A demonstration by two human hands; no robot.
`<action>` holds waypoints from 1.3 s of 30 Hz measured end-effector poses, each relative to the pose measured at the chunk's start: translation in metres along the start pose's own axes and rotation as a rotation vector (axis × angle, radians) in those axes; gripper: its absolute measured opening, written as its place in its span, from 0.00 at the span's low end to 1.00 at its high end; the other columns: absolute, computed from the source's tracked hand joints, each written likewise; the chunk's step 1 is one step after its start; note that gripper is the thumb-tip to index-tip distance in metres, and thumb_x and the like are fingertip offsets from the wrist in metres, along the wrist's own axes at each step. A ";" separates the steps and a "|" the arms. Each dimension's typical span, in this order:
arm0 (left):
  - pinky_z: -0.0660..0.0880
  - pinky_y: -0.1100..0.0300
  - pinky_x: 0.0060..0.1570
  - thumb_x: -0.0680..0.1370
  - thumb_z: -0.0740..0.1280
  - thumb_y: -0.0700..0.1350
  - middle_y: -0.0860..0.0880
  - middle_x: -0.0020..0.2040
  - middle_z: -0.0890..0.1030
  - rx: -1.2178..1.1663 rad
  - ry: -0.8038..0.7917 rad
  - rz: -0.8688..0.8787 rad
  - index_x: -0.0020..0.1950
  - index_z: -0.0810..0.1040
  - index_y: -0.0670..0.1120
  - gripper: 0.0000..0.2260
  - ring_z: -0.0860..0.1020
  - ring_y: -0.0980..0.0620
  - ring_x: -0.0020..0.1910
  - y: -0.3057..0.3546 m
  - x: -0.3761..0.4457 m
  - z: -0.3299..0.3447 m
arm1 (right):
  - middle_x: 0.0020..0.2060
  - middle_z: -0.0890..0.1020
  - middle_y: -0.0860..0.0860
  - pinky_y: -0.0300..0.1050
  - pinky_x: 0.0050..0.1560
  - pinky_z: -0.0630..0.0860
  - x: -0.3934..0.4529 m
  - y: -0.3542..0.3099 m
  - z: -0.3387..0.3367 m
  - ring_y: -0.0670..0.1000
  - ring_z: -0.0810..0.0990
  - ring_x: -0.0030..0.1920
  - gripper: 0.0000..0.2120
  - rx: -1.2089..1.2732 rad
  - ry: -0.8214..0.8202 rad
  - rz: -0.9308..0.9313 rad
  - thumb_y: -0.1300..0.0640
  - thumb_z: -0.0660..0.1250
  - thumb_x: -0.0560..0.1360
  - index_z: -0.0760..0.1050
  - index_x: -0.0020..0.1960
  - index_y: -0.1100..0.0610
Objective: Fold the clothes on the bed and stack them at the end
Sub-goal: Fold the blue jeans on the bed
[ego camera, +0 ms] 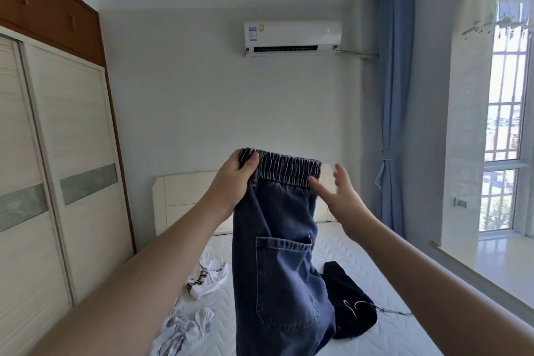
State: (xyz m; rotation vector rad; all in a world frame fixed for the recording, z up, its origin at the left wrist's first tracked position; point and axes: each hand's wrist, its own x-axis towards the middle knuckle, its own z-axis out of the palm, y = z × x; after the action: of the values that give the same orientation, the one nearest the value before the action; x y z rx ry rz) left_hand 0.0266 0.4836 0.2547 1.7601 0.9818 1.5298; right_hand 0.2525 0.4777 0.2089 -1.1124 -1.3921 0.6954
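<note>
The left hand [235, 179] pinches the jeans [277, 254] waistband above the bed [361, 263]; the right hand [336, 192], fingers spread, seems just touching it.

Your arms are raised and stretched forward.
Your left hand [235, 179] grips with curled fingers; your right hand [336, 191] is spread, fingers straight.

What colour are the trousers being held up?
Dark blue denim trousers, with a gathered elastic waistband, seen in the head view.
</note>
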 end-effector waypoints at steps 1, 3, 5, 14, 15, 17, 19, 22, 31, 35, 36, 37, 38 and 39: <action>0.73 0.44 0.63 0.78 0.63 0.59 0.47 0.53 0.83 -0.020 -0.027 0.007 0.54 0.78 0.51 0.13 0.80 0.47 0.55 0.001 -0.001 -0.001 | 0.74 0.65 0.47 0.56 0.72 0.65 0.004 0.010 -0.001 0.52 0.66 0.72 0.40 0.013 -0.118 0.067 0.40 0.70 0.73 0.57 0.78 0.51; 0.74 0.46 0.63 0.77 0.64 0.59 0.47 0.54 0.83 -0.048 -0.071 0.024 0.53 0.79 0.52 0.13 0.81 0.47 0.56 0.002 -0.001 -0.002 | 0.62 0.80 0.49 0.51 0.64 0.75 0.007 0.022 0.002 0.52 0.76 0.64 0.27 0.117 -0.274 0.087 0.45 0.71 0.73 0.71 0.67 0.56; 0.74 0.47 0.62 0.78 0.64 0.58 0.46 0.54 0.83 -0.066 -0.086 0.047 0.53 0.79 0.53 0.12 0.81 0.47 0.57 0.003 0.000 -0.004 | 0.47 0.86 0.49 0.40 0.49 0.80 0.007 0.022 0.007 0.53 0.82 0.54 0.12 0.226 -0.246 0.028 0.53 0.71 0.75 0.77 0.56 0.57; 0.76 0.65 0.55 0.71 0.75 0.51 0.54 0.57 0.83 0.156 -0.172 0.256 0.60 0.78 0.59 0.18 0.80 0.56 0.56 0.008 0.003 -0.052 | 0.36 0.85 0.47 0.49 0.47 0.80 0.015 -0.017 0.003 0.46 0.82 0.39 0.06 0.147 -0.003 -0.252 0.57 0.68 0.78 0.81 0.43 0.55; 0.76 0.64 0.55 0.69 0.76 0.50 0.54 0.57 0.83 0.153 -0.198 0.250 0.59 0.78 0.59 0.20 0.81 0.55 0.56 0.009 0.002 -0.056 | 0.36 0.85 0.47 0.49 0.47 0.80 0.016 -0.020 0.003 0.45 0.81 0.38 0.06 0.142 0.011 -0.266 0.56 0.68 0.78 0.81 0.43 0.55; 0.77 0.62 0.56 0.68 0.78 0.50 0.54 0.56 0.83 0.180 -0.230 0.229 0.59 0.78 0.59 0.21 0.81 0.54 0.56 0.010 0.001 -0.060 | 0.37 0.85 0.48 0.50 0.46 0.80 0.015 -0.024 0.004 0.45 0.81 0.38 0.07 0.131 0.034 -0.282 0.54 0.69 0.77 0.82 0.43 0.55; 0.77 0.59 0.57 0.70 0.78 0.48 0.53 0.55 0.83 0.230 -0.279 0.185 0.60 0.78 0.57 0.20 0.81 0.53 0.56 0.012 0.001 -0.063 | 0.39 0.86 0.50 0.50 0.46 0.80 0.014 -0.028 0.006 0.46 0.82 0.39 0.08 0.126 0.033 -0.290 0.50 0.71 0.76 0.83 0.44 0.54; 0.77 0.55 0.56 0.71 0.77 0.43 0.50 0.54 0.82 0.341 -0.413 0.016 0.59 0.76 0.54 0.20 0.80 0.48 0.56 0.025 0.005 -0.073 | 0.39 0.86 0.46 0.41 0.44 0.81 0.011 -0.031 0.007 0.43 0.84 0.40 0.04 0.068 -0.035 -0.297 0.48 0.72 0.75 0.83 0.44 0.46; 0.80 0.50 0.53 0.58 0.80 0.61 0.54 0.55 0.81 0.762 -0.595 -0.102 0.60 0.74 0.57 0.33 0.82 0.53 0.52 0.068 0.015 -0.030 | 0.40 0.87 0.47 0.35 0.44 0.79 -0.002 -0.037 0.011 0.42 0.83 0.39 0.02 -0.005 -0.261 -0.299 0.55 0.73 0.75 0.84 0.47 0.52; 0.81 0.50 0.51 0.64 0.79 0.59 0.54 0.49 0.84 0.761 -0.590 -0.076 0.57 0.78 0.55 0.24 0.83 0.53 0.48 0.054 0.020 -0.008 | 0.43 0.87 0.53 0.44 0.49 0.80 -0.007 -0.023 0.002 0.46 0.83 0.43 0.08 0.007 -0.252 -0.209 0.54 0.73 0.75 0.84 0.49 0.58; 0.81 0.53 0.49 0.65 0.79 0.59 0.55 0.47 0.84 0.745 -0.600 -0.066 0.55 0.79 0.56 0.21 0.83 0.56 0.45 0.049 0.019 -0.004 | 0.45 0.86 0.55 0.46 0.50 0.81 -0.009 -0.015 -0.003 0.49 0.84 0.45 0.10 0.029 -0.266 -0.165 0.53 0.73 0.75 0.84 0.50 0.59; 0.80 0.56 0.47 0.67 0.77 0.59 0.57 0.45 0.84 0.756 -0.603 -0.040 0.53 0.79 0.56 0.18 0.83 0.59 0.43 0.044 0.018 0.002 | 0.46 0.86 0.55 0.46 0.51 0.81 -0.012 -0.004 -0.008 0.51 0.84 0.46 0.10 0.064 -0.288 -0.121 0.53 0.72 0.75 0.83 0.52 0.58; 0.77 0.60 0.45 0.68 0.76 0.60 0.58 0.44 0.83 0.794 -0.593 0.007 0.51 0.78 0.57 0.16 0.81 0.62 0.42 0.038 0.017 0.008 | 0.48 0.86 0.55 0.44 0.52 0.82 -0.016 0.009 -0.014 0.51 0.84 0.49 0.10 0.104 -0.315 -0.081 0.52 0.71 0.76 0.83 0.54 0.57; 0.74 0.63 0.43 0.69 0.75 0.60 0.59 0.44 0.82 0.837 -0.577 0.061 0.51 0.77 0.57 0.15 0.80 0.63 0.42 0.032 0.015 0.013 | 0.50 0.86 0.54 0.44 0.54 0.81 -0.022 0.026 -0.020 0.51 0.84 0.52 0.11 0.126 -0.334 -0.044 0.51 0.69 0.77 0.82 0.56 0.55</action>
State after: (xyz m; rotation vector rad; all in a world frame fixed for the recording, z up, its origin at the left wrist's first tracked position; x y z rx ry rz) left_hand 0.0454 0.4796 0.2872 2.5981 1.3489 0.5399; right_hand 0.2756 0.4634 0.1800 -0.8911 -1.6239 0.9553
